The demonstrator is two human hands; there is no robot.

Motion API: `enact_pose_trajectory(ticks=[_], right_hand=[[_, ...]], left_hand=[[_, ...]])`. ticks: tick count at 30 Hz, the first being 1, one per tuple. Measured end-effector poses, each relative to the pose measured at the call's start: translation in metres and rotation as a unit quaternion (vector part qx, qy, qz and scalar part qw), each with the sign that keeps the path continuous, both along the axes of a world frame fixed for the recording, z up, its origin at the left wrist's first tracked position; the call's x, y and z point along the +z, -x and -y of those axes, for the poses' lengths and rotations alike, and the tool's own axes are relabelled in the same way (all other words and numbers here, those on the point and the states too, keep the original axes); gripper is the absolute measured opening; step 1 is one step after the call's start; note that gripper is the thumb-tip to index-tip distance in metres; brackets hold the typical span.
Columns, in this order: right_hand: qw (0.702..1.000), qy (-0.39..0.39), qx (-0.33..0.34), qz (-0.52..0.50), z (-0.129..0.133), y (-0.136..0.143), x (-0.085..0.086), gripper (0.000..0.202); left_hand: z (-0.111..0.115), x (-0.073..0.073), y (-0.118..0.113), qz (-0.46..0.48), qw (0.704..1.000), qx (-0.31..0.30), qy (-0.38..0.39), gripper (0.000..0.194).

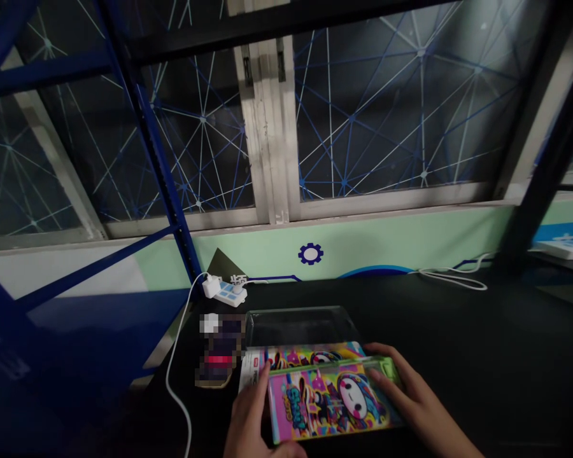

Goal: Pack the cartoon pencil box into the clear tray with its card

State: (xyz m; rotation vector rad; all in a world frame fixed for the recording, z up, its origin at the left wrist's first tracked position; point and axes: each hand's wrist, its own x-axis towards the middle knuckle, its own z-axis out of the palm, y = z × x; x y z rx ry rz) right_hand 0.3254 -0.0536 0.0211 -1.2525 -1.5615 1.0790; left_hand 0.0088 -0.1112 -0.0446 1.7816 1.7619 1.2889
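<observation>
Between my hands is a flat rectangular pencil case, tilted toward me, with a colourful cartoon figure on its lid and a green rim. My left hand grips its left end, thumb at the lower edge. At the right end, my right hand holds it near the green corner. Just behind the case lies a printed card with similar artwork, partly covered by it. A clear plastic tray rests on the black table beyond the card.
A pixelated, phone-shaped object lies left of the tray. Behind it sits a white power strip with a plug and a white cable running down the left side. Another white cable lies along the wall. A blue metal frame stands at left.
</observation>
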Motion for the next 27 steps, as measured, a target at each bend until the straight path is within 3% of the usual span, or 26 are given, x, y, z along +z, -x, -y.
enact_pose_trajectory(ticks=[5, 10, 14, 18, 21, 24, 27], right_hand=[[0.994, 0.039, 0.052, -0.089, 0.004, -0.011, -0.005, 0.068], [0.98, 0.021, 0.167, -0.108, 0.004, -0.016, -0.005, 0.118], [0.985, 0.029, 0.151, -0.076, 0.003, -0.013, -0.011, 0.118], [0.993, -0.054, 0.102, 0.002, 0.001, -0.013, -0.021, 0.106], [0.981, -0.136, 0.057, 0.124, -0.014, -0.014, -0.014, 0.095], [0.96, -0.184, 0.049, 0.207, -0.044, -0.011, 0.007, 0.096], [0.945, -0.182, 0.072, 0.262, -0.083, -0.003, 0.028, 0.098]], left_hand=[[-0.002, 0.0, 0.001, -0.019, 1.0, 0.0, 0.025, 0.11], [-0.007, -0.006, 0.008, 0.029, 0.999, -0.018, 0.001, 0.096], [-0.01, -0.009, 0.012, 0.053, 0.997, -0.044, -0.043, 0.085], [-0.013, -0.006, 0.012, 0.035, 0.994, -0.031, -0.097, 0.092], [-0.021, 0.011, 0.009, -0.044, 0.993, 0.028, -0.108, 0.083], [-0.037, 0.043, 0.003, -0.106, 0.987, 0.09, -0.083, 0.071], [-0.061, 0.077, -0.001, -0.159, 0.982, 0.102, -0.014, 0.068]])
